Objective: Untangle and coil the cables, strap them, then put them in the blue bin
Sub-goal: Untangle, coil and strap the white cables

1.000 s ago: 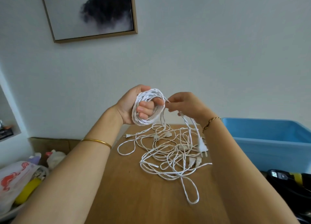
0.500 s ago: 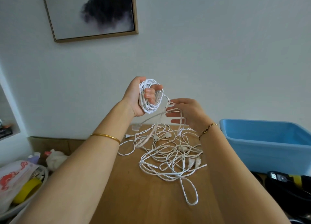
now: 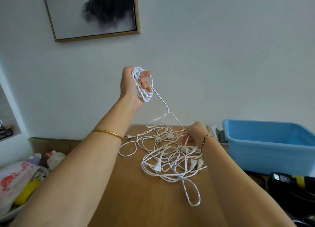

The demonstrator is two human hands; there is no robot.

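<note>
My left hand (image 3: pixel 131 87) is raised high and grips a coil of white twisted cable (image 3: pixel 145 90) wound around its fingers. A taut strand runs from the coil down to my right hand (image 3: pixel 194 133), which is low over the wooden table (image 3: pixel 136 201) and pinches cable in the tangle. The tangle of white cables (image 3: pixel 170 158) with several plugs lies spread on the table. The blue bin (image 3: pixel 272 146) stands to the right of the table.
A framed picture (image 3: pixel 95 13) hangs on the white wall. At the left sit a plastic bag (image 3: pixel 13 180) and clutter with a yellow object (image 3: pixel 25 192). A black and yellow device (image 3: pixel 293 180) lies at the right, below the bin.
My left hand has lifted the coil higher and to the left. My right hand has dropped from beside the coil down to the tangle, drawing the strand taut.
</note>
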